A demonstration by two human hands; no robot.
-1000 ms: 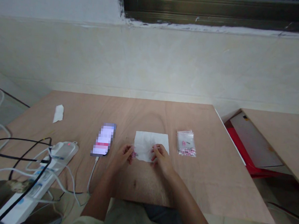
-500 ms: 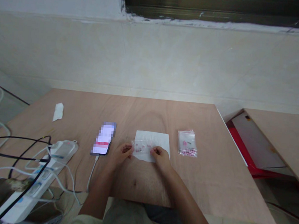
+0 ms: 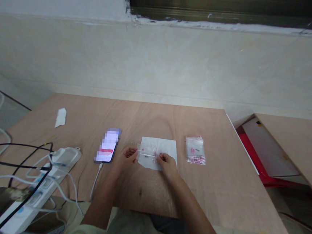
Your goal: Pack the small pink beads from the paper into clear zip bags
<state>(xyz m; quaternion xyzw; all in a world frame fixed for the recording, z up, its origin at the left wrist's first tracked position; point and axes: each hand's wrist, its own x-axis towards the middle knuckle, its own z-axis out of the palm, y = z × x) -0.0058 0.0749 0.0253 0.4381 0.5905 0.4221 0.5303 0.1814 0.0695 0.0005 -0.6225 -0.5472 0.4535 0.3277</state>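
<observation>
**Clear plastic bag (image 3: 147,154) pinched between two hands above white paper**

Clear film catches the light where the left hand (image 3: 126,157) and the right hand (image 3: 168,165) grip the small bag by its opposite ends, each in a narrow pinch. The bag lies flat and low across the left part of a rectangular sheet of white paper (image 3: 168,147). Whether it touches the sheet cannot be told. A few pink specks show inside it, too small to identify.

Just right of the sheet, a second clear plastic bag of pink beads (image 3: 195,149) lies on the pale plywood table (image 3: 192,196), apart from both hands. Left of the left hand, a smartphone with a pixelated screen (image 3: 107,145) rests on the table, with a white charging cable (image 3: 94,184) running from its lower end. Farther left are a crumpled white tissue (image 3: 60,117) and a white power strip (image 3: 59,163) tangled in black and white cables. Beyond the table's right edge, a red frame (image 3: 253,154) sits beneath a second plywood board (image 3: 292,143).
</observation>
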